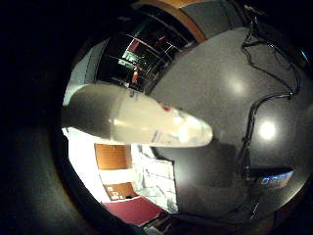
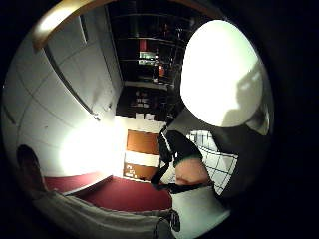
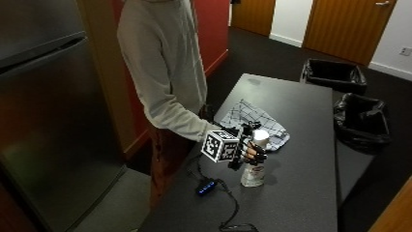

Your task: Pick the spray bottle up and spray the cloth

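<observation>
**Spray bottle gripped upright on the table, cloth just behind it**

Closest to the palm cameras is the translucent white plastic spray bottle (image 1: 139, 122), whose body fills much of the little-finger-side view and whose rounded white top (image 2: 224, 74) dominates the thumb-side view. From the outside view, the gloved right hand (image 3: 252, 153) is wrapped around the upper part of this bottle (image 3: 254, 171), fingers (image 3: 259, 155) curled across its front below the spray head. The bottle stands upright, its base on or just above the dark grey speckled table (image 3: 302, 193); contact with the surface cannot be confirmed.

Just beyond the hand, toward the far end of the table, lies the white cloth with a dark grid pattern (image 3: 254, 122), crumpled and flat on the tabletop. The bottle is near the cloth but not on it. The same checked cloth shows in the thumb-side view (image 2: 214, 159), past the bottle.

On the near side of the hand, a black cable with a small blue-lit device (image 3: 206, 187) trails along the table's edge.

The person in a light grey long-sleeved top (image 3: 164, 72) stands at the table's long side, between it and a tall steel-fronted refrigerator (image 3: 51, 121). Two black-lined bins (image 3: 347, 96) sit on the floor across the table.
</observation>
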Motion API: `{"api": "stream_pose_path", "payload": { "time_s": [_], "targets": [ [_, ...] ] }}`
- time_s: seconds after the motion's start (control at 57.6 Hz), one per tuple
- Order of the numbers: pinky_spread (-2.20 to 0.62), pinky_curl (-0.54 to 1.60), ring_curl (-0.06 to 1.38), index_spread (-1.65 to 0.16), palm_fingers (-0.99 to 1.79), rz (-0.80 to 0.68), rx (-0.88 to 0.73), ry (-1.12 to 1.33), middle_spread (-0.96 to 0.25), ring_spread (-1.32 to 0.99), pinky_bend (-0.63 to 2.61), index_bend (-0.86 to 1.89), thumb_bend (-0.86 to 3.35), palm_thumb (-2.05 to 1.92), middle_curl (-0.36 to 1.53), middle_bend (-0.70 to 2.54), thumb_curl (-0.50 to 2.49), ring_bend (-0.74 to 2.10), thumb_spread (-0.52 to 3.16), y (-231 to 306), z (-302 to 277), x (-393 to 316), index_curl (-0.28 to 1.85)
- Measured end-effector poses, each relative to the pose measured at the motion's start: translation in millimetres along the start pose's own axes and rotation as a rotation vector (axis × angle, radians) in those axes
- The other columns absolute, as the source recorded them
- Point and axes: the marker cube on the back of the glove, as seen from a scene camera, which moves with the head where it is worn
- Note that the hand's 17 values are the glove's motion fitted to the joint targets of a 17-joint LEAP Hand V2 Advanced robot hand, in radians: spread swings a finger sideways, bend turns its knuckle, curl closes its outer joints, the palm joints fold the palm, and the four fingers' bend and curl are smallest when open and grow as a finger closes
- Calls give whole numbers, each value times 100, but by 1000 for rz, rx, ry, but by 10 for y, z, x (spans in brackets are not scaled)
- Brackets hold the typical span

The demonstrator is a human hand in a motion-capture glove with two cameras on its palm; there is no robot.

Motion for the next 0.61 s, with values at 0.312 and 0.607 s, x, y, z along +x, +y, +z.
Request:
{"api": "stream_pose_path", "payload": {
  "time_s": [0.312, 0.607],
  "targets": [
    [11, 35, 30, -26, 23, 6, -14, -15, -5, -6, 34, 13, -3, 65, 36, 24, 39, 35, 94, -50, 54, 19, 24],
    [10, 36, 30, -26, 25, 10, -16, -15, -6, -7, 36, 12, -3, 65, 37, 23, 39, 36, 94, -104, 102, 34, 23]
  ]
}}
